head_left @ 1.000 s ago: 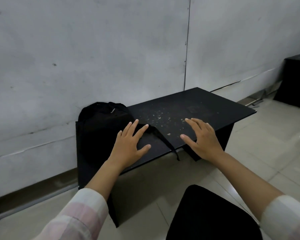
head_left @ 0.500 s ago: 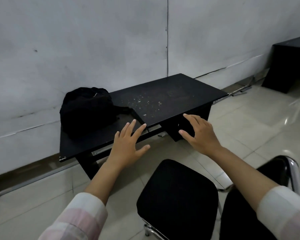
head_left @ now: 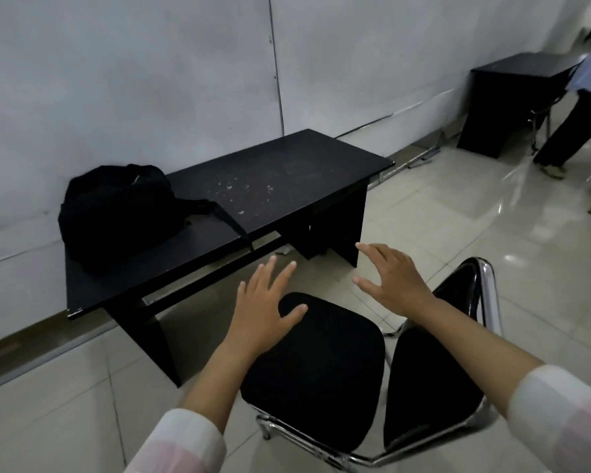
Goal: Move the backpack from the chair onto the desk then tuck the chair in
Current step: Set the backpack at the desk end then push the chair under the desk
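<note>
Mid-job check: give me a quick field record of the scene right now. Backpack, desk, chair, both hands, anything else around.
backpack: black backpack on the desk's left end, by the wall, one strap trailing over the front edge
desk: black desk, pale specks on top
chair: black chair not tucked in, standing out from the desk, seat bare
left hand: left hand open, above the seat's front, holding nothing
right hand: right hand open, holding nothing
bystander: another person at a second black desk, far right

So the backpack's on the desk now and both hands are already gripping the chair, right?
Not quite. In the head view the backpack is on the desk, but the left hand and right hand are open, hovering above the chair, gripping nothing.
</note>
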